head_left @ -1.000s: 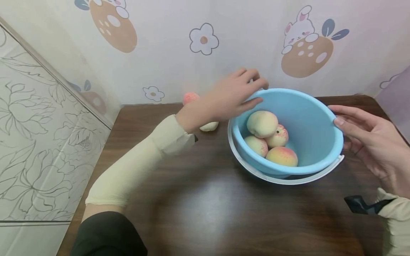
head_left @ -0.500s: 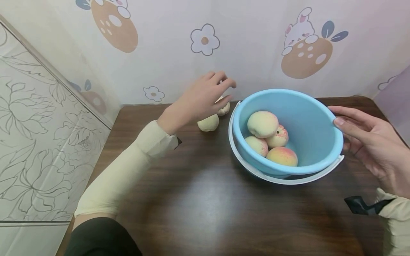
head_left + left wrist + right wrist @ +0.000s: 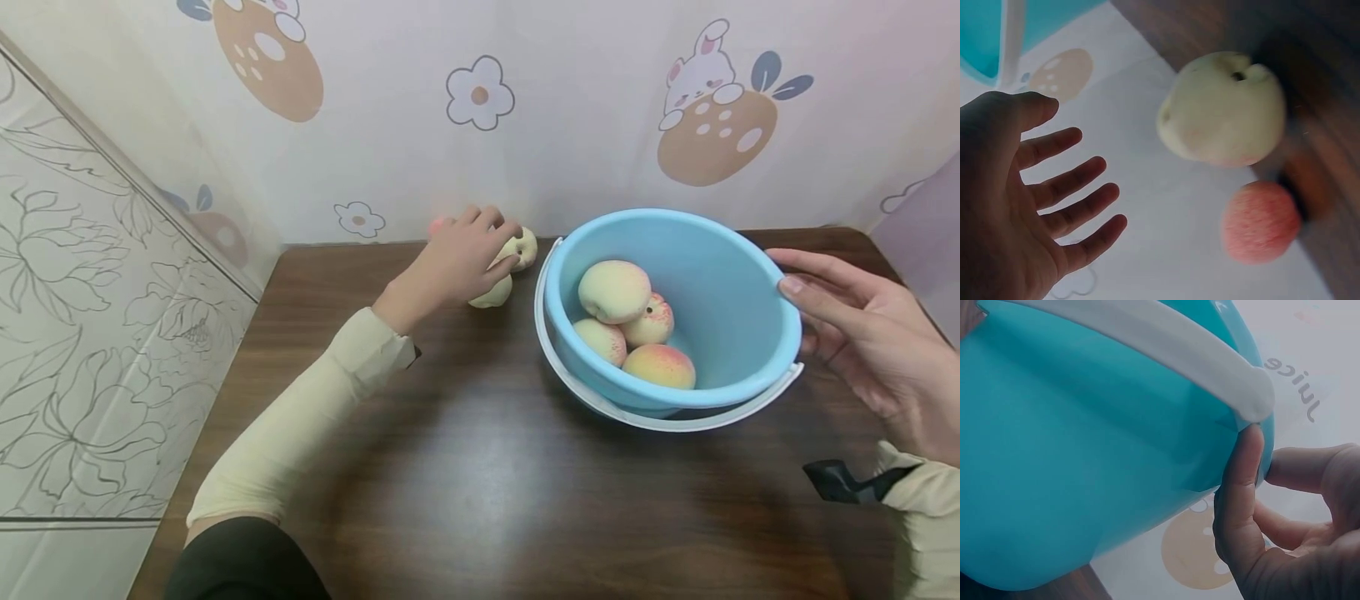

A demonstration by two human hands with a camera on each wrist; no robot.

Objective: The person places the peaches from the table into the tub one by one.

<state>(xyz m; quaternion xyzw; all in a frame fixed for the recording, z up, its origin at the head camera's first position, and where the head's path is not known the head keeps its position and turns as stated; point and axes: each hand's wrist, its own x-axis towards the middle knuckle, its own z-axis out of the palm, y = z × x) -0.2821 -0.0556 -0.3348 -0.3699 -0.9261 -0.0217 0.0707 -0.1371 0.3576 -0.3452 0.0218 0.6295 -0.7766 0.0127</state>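
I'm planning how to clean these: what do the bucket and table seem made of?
The bucket: probably smooth plastic, given its even blue colour and moulded-looking shape.
The table: wood or wood-look laminate; grain shows, and pale reflected light suggests gloss.

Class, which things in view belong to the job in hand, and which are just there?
In the job:
- left hand, near the loose peaches
- right hand, holding the blue bucket
- four peaches inside it

Just there:
- wooden table
- patterned wall
- flowered panel

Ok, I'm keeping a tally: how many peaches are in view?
7: four peaches inside the blue bucket; two pale peaches and one pink peach on the table near the left hand. More may be hidden.
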